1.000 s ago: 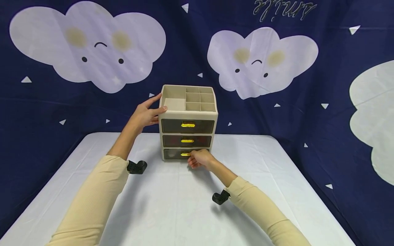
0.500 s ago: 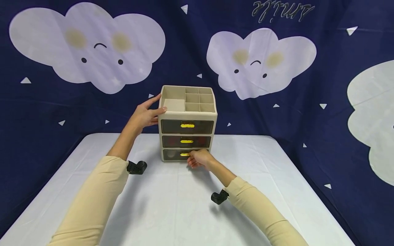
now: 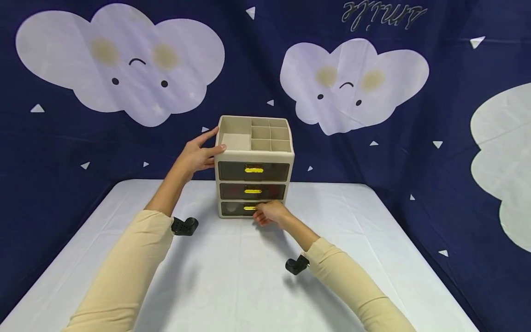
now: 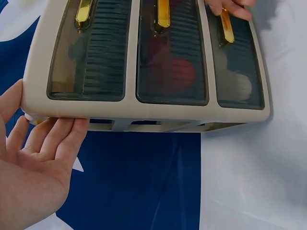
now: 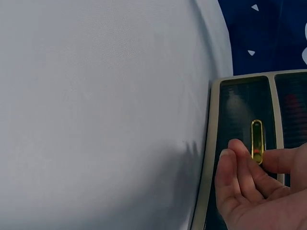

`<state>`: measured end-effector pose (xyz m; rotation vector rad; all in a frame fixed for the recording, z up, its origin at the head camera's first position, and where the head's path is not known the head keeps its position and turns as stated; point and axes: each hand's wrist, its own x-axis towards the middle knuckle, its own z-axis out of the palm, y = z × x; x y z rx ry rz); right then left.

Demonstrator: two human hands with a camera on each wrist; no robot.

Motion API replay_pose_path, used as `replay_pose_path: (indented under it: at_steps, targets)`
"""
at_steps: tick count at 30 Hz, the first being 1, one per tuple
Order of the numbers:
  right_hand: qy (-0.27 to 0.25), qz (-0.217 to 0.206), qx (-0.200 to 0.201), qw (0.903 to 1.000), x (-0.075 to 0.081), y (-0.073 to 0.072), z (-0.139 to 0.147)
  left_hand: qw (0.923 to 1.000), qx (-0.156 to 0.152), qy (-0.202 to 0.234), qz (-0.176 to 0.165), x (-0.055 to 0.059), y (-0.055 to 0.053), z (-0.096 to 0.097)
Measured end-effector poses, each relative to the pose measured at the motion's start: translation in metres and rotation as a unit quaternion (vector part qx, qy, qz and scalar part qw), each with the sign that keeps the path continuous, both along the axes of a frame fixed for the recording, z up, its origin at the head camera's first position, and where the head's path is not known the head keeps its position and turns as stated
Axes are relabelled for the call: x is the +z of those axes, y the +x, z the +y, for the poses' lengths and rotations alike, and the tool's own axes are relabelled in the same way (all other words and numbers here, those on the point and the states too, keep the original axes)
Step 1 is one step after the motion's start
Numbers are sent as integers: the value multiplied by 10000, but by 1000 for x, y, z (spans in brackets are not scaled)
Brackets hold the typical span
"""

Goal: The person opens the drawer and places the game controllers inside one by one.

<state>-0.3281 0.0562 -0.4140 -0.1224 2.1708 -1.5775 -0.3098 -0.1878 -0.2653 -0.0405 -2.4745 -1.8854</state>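
A cream desktop drawer cabinet [image 3: 255,157] stands upright at the back of the white table, its three dark see-through drawers closed. My left hand [image 3: 198,154] holds its upper left corner, thumb over the top front rim and the other fingers along the side; in the left wrist view those fingers [image 4: 60,139] lie against the side wall. At the bottom drawer, my right hand [image 3: 270,213] pinches the gold handle [image 5: 257,141] between thumb and fingers. Through the bottom drawer front [image 4: 237,81] a pale rounded shape shows, and red shapes show behind the middle drawer front [image 4: 175,62].
The cabinet's top has one large compartment [image 3: 235,141] on the left and several small ones on the right. A dark blue curtain [image 3: 253,69] with white clouds hangs right behind the cabinet. White cloth covers the table [image 3: 232,276].
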Motion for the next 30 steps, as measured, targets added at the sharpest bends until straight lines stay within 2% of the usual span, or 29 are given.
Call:
replay_pose_path:
  at_steps: [4,9,12,15,18,26,30]
  targets:
    - [121,-44,151,9998,2,1,4,10000,-41,44,-2,-1,2,-1]
    - [534,-29,404,9977,2,6,16,9998,-120,3,127,-3,5,1]
    - [784,69,487,9957,3,10,25,9983,12,-471,352,-4,7,3]
    - [949,278,407,9943,6,12,33,9916,282,-1103,614,-5,10,5]
    - [1057,514,250,9927,10,12,41,9860,495,-1381,796,-6,14,5]
    - [1198,917,130,9885,21,16,58,9876,496,-1158,935,-13,25,1]
    - [1371,1295,83,9820,25,22,66,9883,496,-1117,907,-20,31,-4]
